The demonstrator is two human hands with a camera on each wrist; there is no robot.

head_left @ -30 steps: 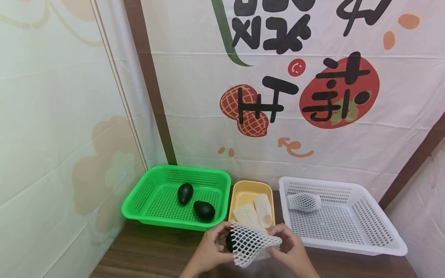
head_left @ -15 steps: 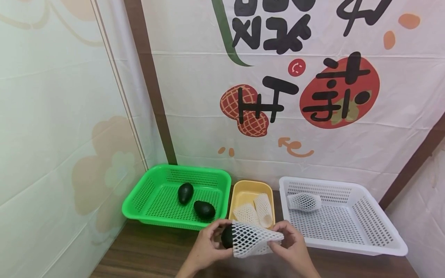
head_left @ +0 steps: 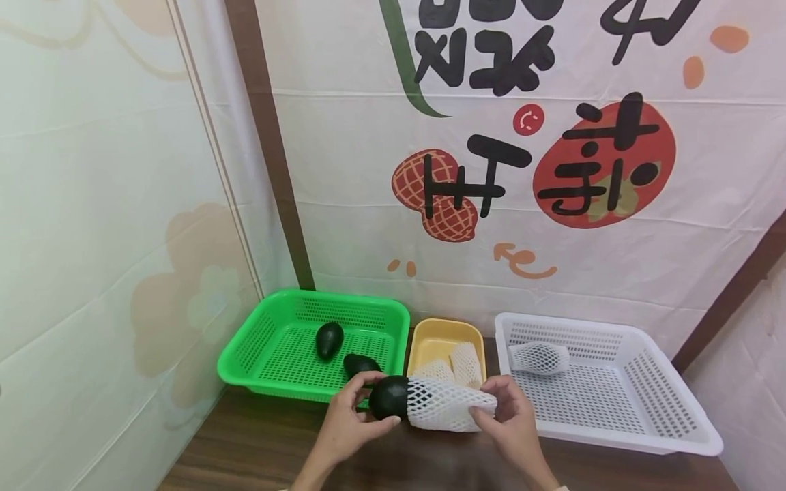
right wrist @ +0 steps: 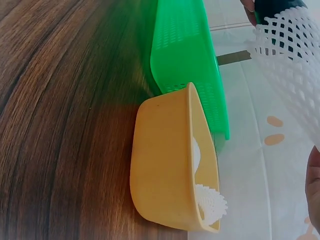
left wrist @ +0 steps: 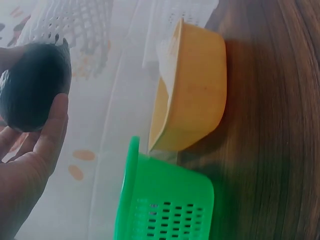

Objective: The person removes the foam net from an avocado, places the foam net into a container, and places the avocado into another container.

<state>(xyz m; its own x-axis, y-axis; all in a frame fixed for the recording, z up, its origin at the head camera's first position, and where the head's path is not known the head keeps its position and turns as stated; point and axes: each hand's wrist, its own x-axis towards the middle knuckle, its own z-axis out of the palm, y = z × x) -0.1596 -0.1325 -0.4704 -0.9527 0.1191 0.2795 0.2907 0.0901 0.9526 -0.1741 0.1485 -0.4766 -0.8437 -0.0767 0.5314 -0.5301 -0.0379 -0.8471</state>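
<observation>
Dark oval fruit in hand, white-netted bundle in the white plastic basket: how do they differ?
The dark oval fruit is partly bare, one end outside its white mesh sleeve; the white-netted bundle looks wrapped throughout. The left hand holds the fruit; the bundle lies in the white plastic basket. Both have white netting.

Between the fingers (head_left: 357,383), the avocado (head_left: 388,397) is blackish, the net (head_left: 443,406) white with diamond mesh; beyond them, the tub (head_left: 437,339) is yellow, one basket (head_left: 282,358) green.
</observation>
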